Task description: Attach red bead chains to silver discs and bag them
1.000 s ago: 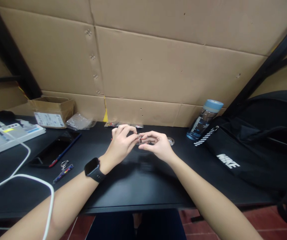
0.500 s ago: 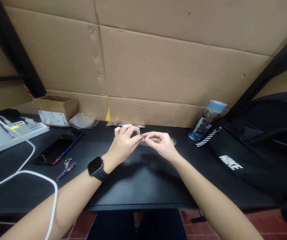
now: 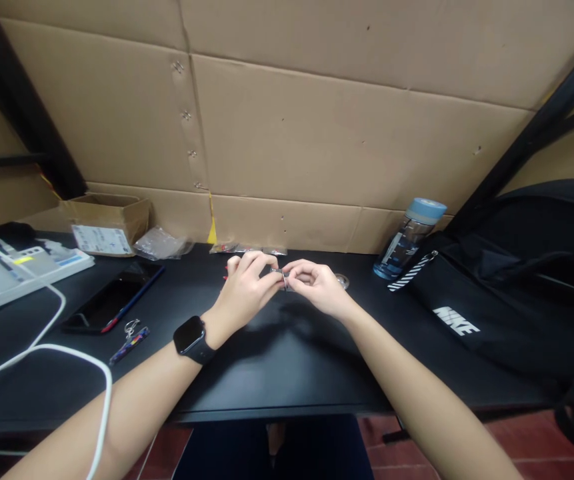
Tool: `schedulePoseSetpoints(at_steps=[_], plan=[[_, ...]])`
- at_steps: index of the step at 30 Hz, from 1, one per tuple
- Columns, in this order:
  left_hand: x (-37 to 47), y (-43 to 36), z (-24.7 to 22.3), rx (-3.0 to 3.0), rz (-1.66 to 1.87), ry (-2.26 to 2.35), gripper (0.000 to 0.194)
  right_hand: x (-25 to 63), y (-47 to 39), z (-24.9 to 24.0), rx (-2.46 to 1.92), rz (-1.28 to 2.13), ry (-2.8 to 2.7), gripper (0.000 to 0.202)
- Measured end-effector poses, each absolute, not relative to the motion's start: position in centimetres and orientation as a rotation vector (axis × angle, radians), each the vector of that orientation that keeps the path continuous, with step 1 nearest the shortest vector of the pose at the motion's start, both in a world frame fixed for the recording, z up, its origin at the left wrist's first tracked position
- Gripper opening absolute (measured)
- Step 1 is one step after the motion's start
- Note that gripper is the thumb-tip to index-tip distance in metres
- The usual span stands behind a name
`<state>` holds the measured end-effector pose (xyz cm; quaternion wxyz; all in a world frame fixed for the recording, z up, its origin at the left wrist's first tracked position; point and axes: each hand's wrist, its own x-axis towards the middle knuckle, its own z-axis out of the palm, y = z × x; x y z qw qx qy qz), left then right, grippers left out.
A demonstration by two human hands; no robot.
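My left hand (image 3: 249,288), a black watch (image 3: 190,337) on its wrist, pinches a small shiny metal piece (image 3: 285,281) between thumb and index finger. From the other side my right hand (image 3: 321,288) is closed on the same spot, fingertips pressed together. What kind of piece it is cannot be made out, as the fingers cover most of it. Both hands are held over the black table (image 3: 277,373). A small round clear item (image 3: 343,281) shows partly behind my right hand. Something red (image 3: 225,273) peeks out behind the left.
Small clear packets (image 3: 249,249) lie along the cardboard wall (image 3: 287,153). At left are a cardboard box (image 3: 111,220), plastic bag (image 3: 161,244), phone (image 3: 117,293), keychain (image 3: 131,341), power strip (image 3: 31,270) and white cable (image 3: 81,352). A water bottle (image 3: 407,240) and black bag (image 3: 507,293) stand right.
The whole view has shifted slightly. Both hands stay together with fingertips closed around the small metal piece, their grip barely altered.
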<state>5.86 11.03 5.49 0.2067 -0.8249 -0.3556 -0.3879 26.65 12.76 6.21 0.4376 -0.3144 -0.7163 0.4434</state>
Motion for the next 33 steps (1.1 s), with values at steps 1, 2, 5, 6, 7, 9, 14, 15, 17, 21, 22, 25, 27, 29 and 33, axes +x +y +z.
schedulePoseSetpoints(at_steps=[1, 2, 5, 6, 7, 9, 14, 15, 17, 21, 22, 25, 27, 29, 33], plan=[[5.9, 11.1, 5.5, -2.303, -1.097, -1.003, 0.009, 26.7, 12.8, 6.1, -0.772, 1.104, -1.778, 0.024], [5.9, 11.1, 5.5, -2.311, -1.118, -1.012, 0.01, 26.7, 12.9, 6.1, -0.763, 1.11, -1.775, 0.023], [6.0, 11.1, 5.6, -2.347, -1.183, -1.048, 0.01, 26.8, 13.0, 6.0, -0.756, 1.128, -1.76, 0.022], [5.9, 11.1, 5.7, -2.359, -1.193, -1.071, 0.01, 26.9, 13.0, 6.0, -0.759, 1.129, -1.754, 0.022], [5.9, 11.1, 5.8, -2.372, -1.195, -1.096, 0.011, 27.0, 13.0, 6.1, -0.762, 1.128, -1.748, 0.022], [5.9, 11.1, 5.9, -2.408, -1.17, -1.133, 0.027, 27.0, 13.0, 6.3, -0.77, 1.123, -1.733, 0.022], [6.0, 10.8, 6.0, -2.473, -1.127, -1.114, 0.06, 26.9, 12.9, 6.4, -0.784, 1.122, -1.719, 0.022], [6.1, 10.7, 6.0, -2.472, -1.13, -1.101, 0.056, 26.8, 12.9, 6.4, -0.78, 1.122, -1.724, 0.022], [6.3, 10.7, 5.9, -2.46, -1.141, -1.077, 0.045, 26.7, 12.9, 6.3, -0.772, 1.123, -1.733, 0.02], [6.4, 10.7, 5.8, -2.419, -1.182, -1.065, 0.034, 26.7, 12.9, 6.1, -0.777, 1.079, -1.762, 0.02], [6.4, 10.7, 5.8, -2.411, -1.188, -1.066, 0.034, 26.7, 12.9, 6.2, -0.787, 1.049, -1.783, 0.02], [6.4, 10.7, 5.9, -2.403, -1.192, -1.06, 0.032, 27.0, 12.9, 6.4, -0.831, 0.95, -1.853, 0.019], [6.5, 10.6, 6.0, -2.402, -1.191, -1.06, 0.031, 27.1, 12.9, 6.5, -0.85, 0.916, -1.887, 0.018], [6.5, 10.6, 6.0, -2.404, -1.191, -1.059, 0.031, 27.3, 12.9, 6.7, -0.859, 0.897, -1.91, 0.017], [6.5, 10.5, 6.1, -2.41, -1.183, -1.074, 0.032, 27.5, 12.8, 7.0, -0.879, 0.836, -1.956, 0.015]])
